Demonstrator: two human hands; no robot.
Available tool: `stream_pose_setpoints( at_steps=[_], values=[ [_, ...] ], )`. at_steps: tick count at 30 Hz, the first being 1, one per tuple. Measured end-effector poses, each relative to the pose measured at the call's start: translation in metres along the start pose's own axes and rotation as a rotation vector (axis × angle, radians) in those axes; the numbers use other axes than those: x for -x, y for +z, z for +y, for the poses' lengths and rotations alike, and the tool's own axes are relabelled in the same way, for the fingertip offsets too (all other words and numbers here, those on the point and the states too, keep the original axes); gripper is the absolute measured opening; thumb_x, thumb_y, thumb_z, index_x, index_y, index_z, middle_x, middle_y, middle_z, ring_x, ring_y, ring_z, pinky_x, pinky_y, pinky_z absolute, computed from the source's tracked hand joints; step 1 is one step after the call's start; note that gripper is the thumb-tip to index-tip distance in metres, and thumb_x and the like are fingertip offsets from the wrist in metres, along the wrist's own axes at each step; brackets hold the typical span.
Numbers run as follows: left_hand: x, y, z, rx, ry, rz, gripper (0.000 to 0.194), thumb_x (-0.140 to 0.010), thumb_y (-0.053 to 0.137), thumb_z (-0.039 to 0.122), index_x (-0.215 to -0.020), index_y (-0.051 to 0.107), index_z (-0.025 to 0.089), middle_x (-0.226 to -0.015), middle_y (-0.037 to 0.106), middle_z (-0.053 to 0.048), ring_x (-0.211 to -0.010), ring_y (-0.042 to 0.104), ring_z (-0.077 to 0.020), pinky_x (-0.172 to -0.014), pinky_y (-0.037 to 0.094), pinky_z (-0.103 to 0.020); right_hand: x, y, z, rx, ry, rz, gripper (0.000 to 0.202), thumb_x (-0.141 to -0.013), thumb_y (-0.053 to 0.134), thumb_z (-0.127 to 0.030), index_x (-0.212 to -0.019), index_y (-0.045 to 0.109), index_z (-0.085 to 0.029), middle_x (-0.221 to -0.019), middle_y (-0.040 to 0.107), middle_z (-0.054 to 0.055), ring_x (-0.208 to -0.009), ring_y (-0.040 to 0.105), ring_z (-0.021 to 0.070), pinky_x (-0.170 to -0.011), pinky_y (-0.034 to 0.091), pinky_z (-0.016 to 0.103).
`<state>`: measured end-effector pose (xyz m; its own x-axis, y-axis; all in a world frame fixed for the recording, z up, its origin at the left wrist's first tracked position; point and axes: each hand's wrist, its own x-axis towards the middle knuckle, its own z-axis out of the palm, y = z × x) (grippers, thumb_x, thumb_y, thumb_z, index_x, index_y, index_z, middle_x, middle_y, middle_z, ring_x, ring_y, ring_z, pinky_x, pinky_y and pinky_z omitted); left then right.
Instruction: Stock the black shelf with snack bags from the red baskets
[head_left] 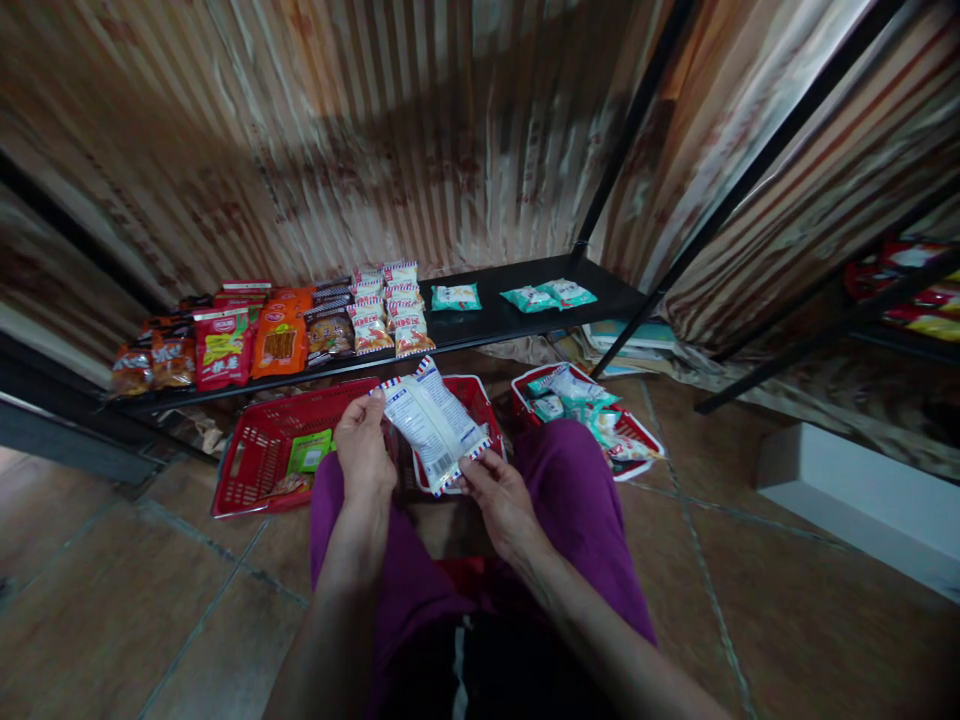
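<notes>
Between my two hands is a white snack bag (435,425) with blue-and-red striped ends, its printed back and barcode facing me. My left hand (364,450) pinches its upper left corner. At the lower right end, my right hand (499,495) grips the striped edge between thumb and fingers. The bag hangs above a red basket (486,405) with a white rim, hiding most of what is inside. Beyond it, similar white snack bags (388,310) stand in rows on a low black shelf (480,325).
Orange bags (281,335), red bags (223,345) and brown bags (328,330) fill the shelf's left. Teal bags (551,295) lie at its right. A red basket (255,445) holds a green packet (309,452); another basket (641,455) holds teal bags. A white box (862,500) sits right.
</notes>
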<state>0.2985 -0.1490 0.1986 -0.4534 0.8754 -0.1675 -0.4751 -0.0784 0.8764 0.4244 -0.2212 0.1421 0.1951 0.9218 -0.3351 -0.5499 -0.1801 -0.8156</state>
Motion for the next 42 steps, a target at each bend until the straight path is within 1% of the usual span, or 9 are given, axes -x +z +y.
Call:
stream_pose_setpoints(
  at_steps=[6,10,14,16,21,24,33,38,42],
  values=[
    [0.000,0.001,0.001,-0.027,-0.023,-0.035,0.032,-0.054,0.077,0.039,-0.062,0.058,0.014,-0.055,0.060,0.004,-0.049,0.052,-0.0074,-0.053,0.040,-0.021,0.001,0.000,-0.002,-0.007,0.004,-0.004,0.030,-0.053,0.080,-0.034,-0.070,0.065,-0.014,-0.060,0.060,-0.002,-0.050,0.048,0.0075,-0.050,0.039,0.021],
    [0.004,0.004,0.004,-0.053,-0.056,-0.105,0.034,-0.055,0.076,0.043,-0.066,0.059,0.016,-0.062,0.063,0.003,-0.054,0.055,-0.0085,-0.056,0.042,-0.021,0.001,0.001,-0.005,-0.016,-0.003,0.002,0.028,-0.054,0.079,-0.033,-0.067,0.063,-0.015,-0.058,0.059,-0.003,-0.049,0.047,0.0074,-0.050,0.039,0.021],
    [0.010,0.006,0.006,-0.055,-0.143,-0.202,0.035,-0.053,0.077,0.041,-0.072,0.062,0.016,-0.071,0.066,0.001,-0.062,0.059,-0.0101,-0.057,0.043,-0.021,0.002,0.002,-0.007,-0.034,-0.001,0.011,0.027,-0.055,0.079,-0.032,-0.070,0.062,-0.015,-0.060,0.059,-0.003,-0.049,0.046,0.0062,-0.049,0.040,0.020],
    [0.012,0.005,0.005,-0.060,-0.167,-0.222,0.035,-0.052,0.078,0.038,-0.074,0.063,0.016,-0.074,0.067,0.000,-0.064,0.060,-0.0107,-0.058,0.043,-0.021,0.003,0.003,-0.007,-0.054,0.002,0.017,0.029,-0.056,0.078,-0.032,-0.074,0.063,-0.015,-0.065,0.061,-0.003,-0.051,0.048,0.0063,-0.049,0.041,0.019],
    [0.010,0.002,-0.001,-0.061,-0.126,-0.171,0.030,-0.056,0.076,0.034,-0.075,0.062,0.017,-0.073,0.066,0.001,-0.063,0.059,-0.0101,-0.057,0.043,-0.021,0.007,0.006,-0.011,-0.072,0.062,-0.014,0.037,-0.059,0.076,-0.036,-0.089,0.064,-0.017,-0.080,0.065,0.000,-0.062,0.056,0.0101,-0.050,0.048,0.020],
    [0.009,0.002,-0.004,-0.058,-0.117,-0.144,0.028,-0.057,0.075,0.034,-0.075,0.061,0.017,-0.070,0.065,0.003,-0.061,0.058,-0.0089,-0.058,0.043,-0.020,0.010,0.009,-0.012,-0.067,0.092,-0.032,0.041,-0.058,0.077,-0.034,-0.092,0.063,-0.018,-0.083,0.066,0.001,-0.063,0.058,0.0097,-0.050,0.050,0.020],
    [0.003,0.002,-0.006,-0.104,-0.064,-0.082,0.034,-0.054,0.075,0.040,-0.062,0.053,0.016,-0.057,0.057,0.006,-0.054,0.052,-0.0077,-0.056,0.039,-0.020,0.012,0.014,-0.011,-0.024,0.039,-0.082,0.041,-0.053,0.080,-0.030,-0.085,0.059,-0.016,-0.065,0.066,-0.002,-0.051,0.057,0.0087,-0.049,0.049,0.020],
    [0.001,0.002,-0.007,-0.089,-0.039,-0.078,0.034,-0.054,0.075,0.039,-0.060,0.051,0.016,-0.056,0.055,0.007,-0.052,0.049,-0.0070,-0.054,0.038,-0.019,0.012,0.016,-0.013,-0.001,-0.028,-0.114,0.039,-0.059,0.077,-0.028,-0.090,0.059,-0.016,-0.070,0.067,-0.002,-0.051,0.055,0.0075,-0.049,0.046,0.019],
    [0.004,0.002,-0.003,-0.065,-0.116,-0.112,0.036,-0.051,0.077,0.041,-0.063,0.054,0.016,-0.057,0.057,0.007,-0.052,0.050,-0.0070,-0.054,0.038,-0.019,0.013,0.016,-0.008,0.023,-0.031,-0.072,0.042,-0.058,0.076,-0.028,-0.094,0.057,-0.018,-0.076,0.068,-0.001,-0.057,0.058,0.0104,-0.051,0.047,0.021]
  ],
)
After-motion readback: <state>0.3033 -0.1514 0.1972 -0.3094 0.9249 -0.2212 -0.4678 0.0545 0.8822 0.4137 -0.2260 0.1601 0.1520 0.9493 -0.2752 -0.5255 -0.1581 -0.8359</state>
